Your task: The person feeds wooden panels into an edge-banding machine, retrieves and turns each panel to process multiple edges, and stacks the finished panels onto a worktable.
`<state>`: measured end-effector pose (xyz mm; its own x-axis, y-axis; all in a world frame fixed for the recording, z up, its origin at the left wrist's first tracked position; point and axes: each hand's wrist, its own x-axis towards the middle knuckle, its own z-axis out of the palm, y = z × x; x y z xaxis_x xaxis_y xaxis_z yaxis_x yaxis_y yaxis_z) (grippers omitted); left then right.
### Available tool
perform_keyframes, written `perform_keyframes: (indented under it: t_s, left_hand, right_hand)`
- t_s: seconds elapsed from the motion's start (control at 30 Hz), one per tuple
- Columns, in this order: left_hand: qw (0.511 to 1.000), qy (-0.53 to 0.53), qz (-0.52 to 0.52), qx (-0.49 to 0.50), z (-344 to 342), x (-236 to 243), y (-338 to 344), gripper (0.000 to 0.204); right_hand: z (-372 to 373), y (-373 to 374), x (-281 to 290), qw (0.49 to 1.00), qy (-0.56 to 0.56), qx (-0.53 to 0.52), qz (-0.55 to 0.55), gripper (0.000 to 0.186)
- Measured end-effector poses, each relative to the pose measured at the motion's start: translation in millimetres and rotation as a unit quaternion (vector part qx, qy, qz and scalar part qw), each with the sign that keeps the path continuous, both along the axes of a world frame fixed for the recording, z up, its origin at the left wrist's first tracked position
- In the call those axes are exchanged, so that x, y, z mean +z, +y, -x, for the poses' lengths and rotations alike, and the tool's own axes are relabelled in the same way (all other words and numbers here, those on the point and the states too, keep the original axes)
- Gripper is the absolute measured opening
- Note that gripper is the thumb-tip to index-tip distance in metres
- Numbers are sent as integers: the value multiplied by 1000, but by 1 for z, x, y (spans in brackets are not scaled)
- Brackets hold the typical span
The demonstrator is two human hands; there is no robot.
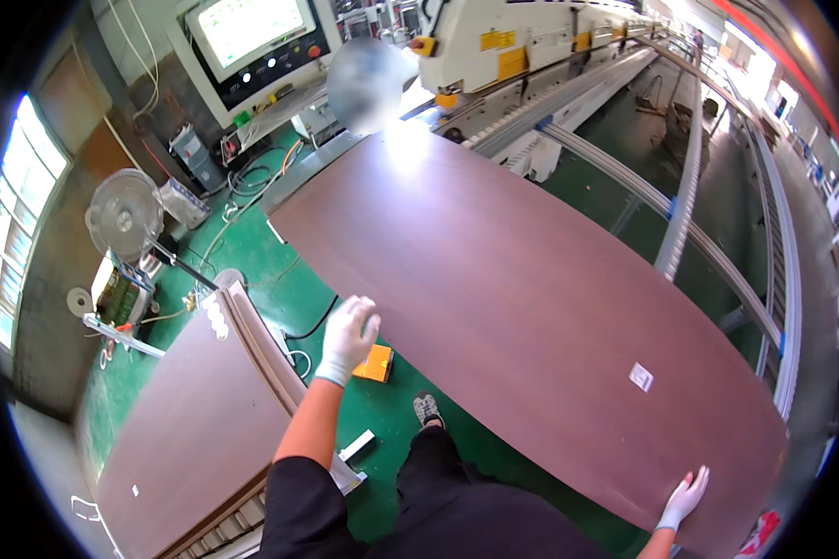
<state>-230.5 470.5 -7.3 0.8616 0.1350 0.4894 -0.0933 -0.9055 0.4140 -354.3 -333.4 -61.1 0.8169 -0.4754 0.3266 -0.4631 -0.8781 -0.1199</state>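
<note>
A large brown panel [494,307] lies flat before me, running from the machine at the far side to my lower right. My right hand [684,500], in a white glove, rests on the panel near its right end with fingers stretched out. A small white label [640,376] is stuck on the panel not far from that hand. My left hand [347,337], also gloved in white, is in the air beside the panel's left edge. Its fingers are loosely bent, the thumb stands apart, and nothing is in it.
A stack of similar panels [196,410] stands at my left. Below my left hand is a yellow box-like thing [375,363] near the green floor [280,279]. A white machine [503,47], a control screen [247,33] and a fan [126,216] stand beyond. Metal roller rails [685,186] run along the right.
</note>
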Motion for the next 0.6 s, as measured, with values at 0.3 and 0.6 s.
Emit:
perform_keyframes:
  t_s: [0.3,0.6]
  left_hand:
    - [935,299,-94,169,-96,-20,219,72]
    - [944,263,-177,90,-148,-28,301,76]
  right_hand:
    - [75,137,-18,779,-10,-159,-606,47]
    - [-38,416,14,355,-285,-204,-867,63]
